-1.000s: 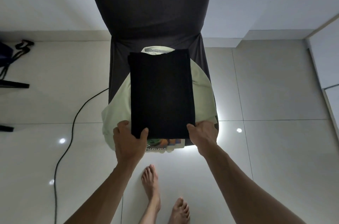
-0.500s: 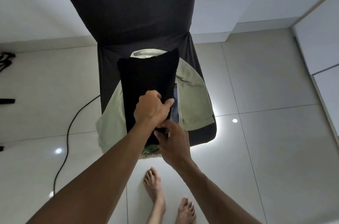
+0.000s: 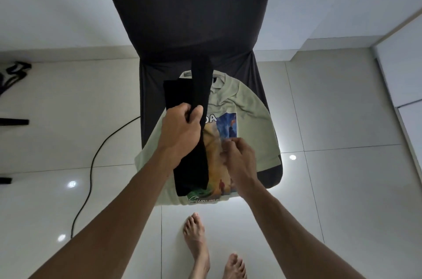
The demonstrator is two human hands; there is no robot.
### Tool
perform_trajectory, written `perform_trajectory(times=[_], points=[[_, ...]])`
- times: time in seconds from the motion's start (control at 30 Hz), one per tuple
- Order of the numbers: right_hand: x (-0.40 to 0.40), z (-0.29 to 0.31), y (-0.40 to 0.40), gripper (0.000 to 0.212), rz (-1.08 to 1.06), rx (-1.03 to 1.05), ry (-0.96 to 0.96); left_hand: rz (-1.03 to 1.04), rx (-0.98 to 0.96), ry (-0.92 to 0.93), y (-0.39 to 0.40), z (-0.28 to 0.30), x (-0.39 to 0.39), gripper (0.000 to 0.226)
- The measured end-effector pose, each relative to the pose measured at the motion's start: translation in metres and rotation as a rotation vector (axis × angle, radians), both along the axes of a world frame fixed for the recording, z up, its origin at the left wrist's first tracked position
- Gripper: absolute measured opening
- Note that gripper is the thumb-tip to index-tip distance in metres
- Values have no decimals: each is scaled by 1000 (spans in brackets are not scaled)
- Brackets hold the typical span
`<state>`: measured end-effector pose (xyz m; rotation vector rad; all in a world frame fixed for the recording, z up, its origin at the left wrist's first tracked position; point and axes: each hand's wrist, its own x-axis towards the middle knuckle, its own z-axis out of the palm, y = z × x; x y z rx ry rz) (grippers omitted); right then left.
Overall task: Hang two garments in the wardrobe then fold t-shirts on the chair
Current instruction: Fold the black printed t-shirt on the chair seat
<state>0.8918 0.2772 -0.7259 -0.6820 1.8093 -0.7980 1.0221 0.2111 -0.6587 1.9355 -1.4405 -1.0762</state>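
A folded black t-shirt (image 3: 191,164) stands on edge over the left half of the dark-covered chair (image 3: 196,16). My left hand (image 3: 180,132) is shut on the black shirt's middle and lifts it off the seat. Under it a pale green t-shirt (image 3: 251,114) with a coloured print lies spread over the seat, its hem hanging over the front edge. My right hand (image 3: 237,157) rests on the print beside the black shirt, fingers curled. I cannot tell whether it pinches the fabric.
A black cable (image 3: 91,164) runs across the glossy tiled floor at the left. Dark straps (image 3: 13,73) and black bars lie at the far left edge. A white cabinet front (image 3: 408,73) stands at the right. My bare feet (image 3: 205,251) are just before the chair.
The black shirt lay flat with both hands at its near edge. My left hand has since gripped its middle and raised it on edge leftward, uncovering the green shirt's print. My right hand let go.
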Motion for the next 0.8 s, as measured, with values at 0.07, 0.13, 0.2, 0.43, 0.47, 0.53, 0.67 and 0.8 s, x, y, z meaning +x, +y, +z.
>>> perform_trajectory(times=[0.07, 0.13, 0.2, 0.43, 0.47, 0.53, 0.67, 0.8], points=[[0, -8, -16, 31, 81, 141, 27, 13, 1, 171, -2, 23, 6, 43], [-4, -12, -30, 44, 84, 229, -115, 107, 39, 446, -4, 44, 10, 41], [-3, -2, -38, 44, 94, 285, -404, 259, 123, 708, -4, 60, 19, 34], [-7, 30, -52, 42, -56, 204, -786, 373, 255, 924, -14, 59, 46, 43], [-10, 33, -55, 43, -47, 189, -714, 416, 239, 922, -5, 72, 53, 42], [-18, 46, -66, 40, 34, 133, -521, 392, 210, 884, -28, 34, 60, 39], [-32, 77, -100, 17, 107, -63, -391, 351, 245, 664, -84, -81, 107, 75], [-37, 90, -134, 25, 133, -131, -274, 360, 129, 516, -72, 30, 73, 71]])
